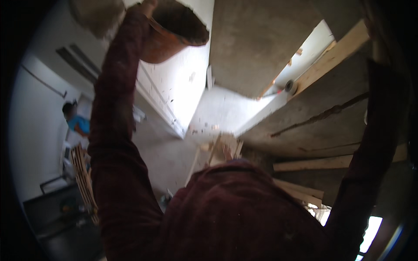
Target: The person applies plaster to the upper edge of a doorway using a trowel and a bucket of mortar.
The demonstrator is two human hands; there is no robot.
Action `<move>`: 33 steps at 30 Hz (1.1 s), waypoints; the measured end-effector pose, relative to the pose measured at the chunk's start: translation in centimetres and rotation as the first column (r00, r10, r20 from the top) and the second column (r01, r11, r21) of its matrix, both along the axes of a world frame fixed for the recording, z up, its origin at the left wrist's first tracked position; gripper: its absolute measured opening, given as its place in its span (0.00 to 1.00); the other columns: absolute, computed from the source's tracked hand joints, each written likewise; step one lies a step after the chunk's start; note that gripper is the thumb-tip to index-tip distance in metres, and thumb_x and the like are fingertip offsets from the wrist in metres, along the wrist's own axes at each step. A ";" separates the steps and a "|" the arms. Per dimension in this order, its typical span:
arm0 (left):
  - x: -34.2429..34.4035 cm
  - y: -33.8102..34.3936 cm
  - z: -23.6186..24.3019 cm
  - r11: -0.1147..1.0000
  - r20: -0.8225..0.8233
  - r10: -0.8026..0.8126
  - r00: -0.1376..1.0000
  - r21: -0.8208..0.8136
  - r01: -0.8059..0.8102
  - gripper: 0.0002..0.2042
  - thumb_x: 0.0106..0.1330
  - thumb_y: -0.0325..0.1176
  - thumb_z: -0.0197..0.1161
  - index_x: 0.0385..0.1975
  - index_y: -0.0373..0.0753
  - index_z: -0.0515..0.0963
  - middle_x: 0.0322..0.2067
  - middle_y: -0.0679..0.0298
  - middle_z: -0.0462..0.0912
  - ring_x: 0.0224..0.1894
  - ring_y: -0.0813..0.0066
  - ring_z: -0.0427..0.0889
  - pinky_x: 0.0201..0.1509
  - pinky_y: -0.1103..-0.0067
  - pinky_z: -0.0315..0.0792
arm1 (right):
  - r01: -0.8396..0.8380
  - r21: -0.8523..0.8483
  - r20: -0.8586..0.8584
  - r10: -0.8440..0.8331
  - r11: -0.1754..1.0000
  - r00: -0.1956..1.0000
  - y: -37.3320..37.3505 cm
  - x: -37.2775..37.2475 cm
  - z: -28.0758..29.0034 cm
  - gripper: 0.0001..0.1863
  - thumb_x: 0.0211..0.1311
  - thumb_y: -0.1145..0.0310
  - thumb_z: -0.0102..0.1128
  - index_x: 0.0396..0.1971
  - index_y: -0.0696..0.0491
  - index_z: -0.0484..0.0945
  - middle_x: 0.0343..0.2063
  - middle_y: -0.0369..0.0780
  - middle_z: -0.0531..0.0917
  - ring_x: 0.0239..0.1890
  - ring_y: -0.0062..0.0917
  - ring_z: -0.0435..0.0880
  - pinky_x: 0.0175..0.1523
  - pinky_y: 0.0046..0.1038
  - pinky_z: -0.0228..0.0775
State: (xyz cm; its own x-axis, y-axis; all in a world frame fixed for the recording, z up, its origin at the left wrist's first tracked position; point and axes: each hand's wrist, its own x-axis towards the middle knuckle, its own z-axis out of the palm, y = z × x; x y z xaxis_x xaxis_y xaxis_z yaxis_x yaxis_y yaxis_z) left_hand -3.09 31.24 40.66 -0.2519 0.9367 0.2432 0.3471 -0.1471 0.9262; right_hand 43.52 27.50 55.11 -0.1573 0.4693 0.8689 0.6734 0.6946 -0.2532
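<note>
At the upper left, my raised left hand point(149, 8) grips the rim of an orange-brown bucket point(163, 47). The bucket is tilted, and its inside looks dark and crusted. A pale grey wall patch point(98, 17) lies beside it, blurred. My right arm, in a dark red sleeve point(383, 100), reaches up along the right side. My right hand point(378, 41) is close to the end of a light wooden board point(333, 58), but its fingers are lost in shadow and blur.
Below me, a foot point(227, 152) shows on a wooden platform point(213, 154). Grey concrete surfaces point(257, 43) surround me on the right, with a roll-like object point(290, 87) by the board. At left, a person in blue point(78, 124) is near stacked wooden slats point(82, 174).
</note>
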 end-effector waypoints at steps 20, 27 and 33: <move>14.1 -38.2 -35.7 -0.036 -0.272 0.947 0.172 -0.621 -0.783 0.22 0.52 0.39 0.67 0.43 0.32 0.74 0.41 0.46 0.79 0.47 0.48 0.77 0.51 0.66 0.70 | -0.204 -0.904 0.385 0.923 0.376 -0.006 -5.6 -22.6 -40.9 0.11 0.55 0.64 0.57 0.32 0.55 0.71 0.27 0.45 0.80 0.30 0.42 0.80 0.33 0.40 0.70; 30.5 -48.5 -41.8 -0.396 -0.160 0.893 -0.420 -0.722 -0.567 0.22 0.47 0.34 0.65 0.44 0.35 0.75 0.38 0.52 0.81 0.41 0.55 0.81 0.46 0.67 0.74 | 0.016 -0.965 0.247 0.926 0.262 -0.284 0.2 -26.4 -48.0 0.15 0.49 0.70 0.54 0.37 0.59 0.66 0.31 0.52 0.77 0.36 0.52 0.76 0.40 0.47 0.67; 41.2 -50.4 -41.4 -0.570 -0.195 0.476 -0.858 -0.811 -0.132 0.22 0.42 0.25 0.62 0.42 0.32 0.73 0.35 0.54 0.79 0.35 0.66 0.81 0.41 0.72 0.76 | -0.065 -0.970 0.243 0.910 0.235 -0.337 0.7 -29.6 -52.4 0.19 0.49 0.72 0.55 0.43 0.56 0.66 0.21 0.46 0.75 0.21 0.40 0.76 0.26 0.40 0.69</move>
State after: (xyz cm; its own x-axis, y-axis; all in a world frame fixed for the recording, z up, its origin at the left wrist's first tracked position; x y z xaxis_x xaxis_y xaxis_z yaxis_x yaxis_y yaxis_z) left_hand 38.11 -19.16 -0.70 -0.0286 -0.8167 -0.5764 -0.7387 -0.3712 0.5626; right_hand 13.93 28.24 2.70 -0.7938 -0.3301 -0.5108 -0.0340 0.8626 -0.5047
